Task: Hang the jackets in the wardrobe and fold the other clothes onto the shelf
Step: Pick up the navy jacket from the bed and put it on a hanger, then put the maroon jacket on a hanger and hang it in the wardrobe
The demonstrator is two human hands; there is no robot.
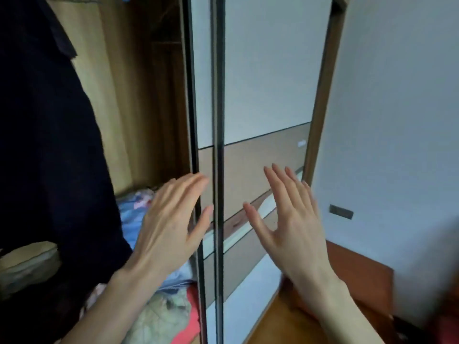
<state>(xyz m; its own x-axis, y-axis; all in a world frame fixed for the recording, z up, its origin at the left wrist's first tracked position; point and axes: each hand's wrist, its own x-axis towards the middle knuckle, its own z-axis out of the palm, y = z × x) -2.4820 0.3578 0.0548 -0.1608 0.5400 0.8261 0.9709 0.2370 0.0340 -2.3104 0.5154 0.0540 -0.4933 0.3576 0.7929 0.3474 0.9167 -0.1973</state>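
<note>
Head view: 2 bare hands raised before a wardrobe with sliding doors. Left hand at the dark edge of the near door, fingers straight and close together, fingertips reaching the door frame, thumb spread toward the panel; nothing gripped. Right hand held up in front of the second door, fingers straight and fanned apart, thumb out, palm toward the panel; contact with the surface cannot be told. Both doors white above, brown banded lower down, overlapping at dark vertical rails.

Hanging at left inside the open wardrobe, a dark jacket, filling the left edge of the frame from top to below hand level. On the wardrobe floor behind the left forearm, a heap of clothes: blue floral fabric, a pale crumpled piece, a red piece, lying loose and unfolded. Pale folded bedding at lower left, under the jacket's hem.

At right, a white wall with a dark socket plate; below it, a reddish wooden cabinet beside the wardrobe. Wooden floor between the forearms.
</note>
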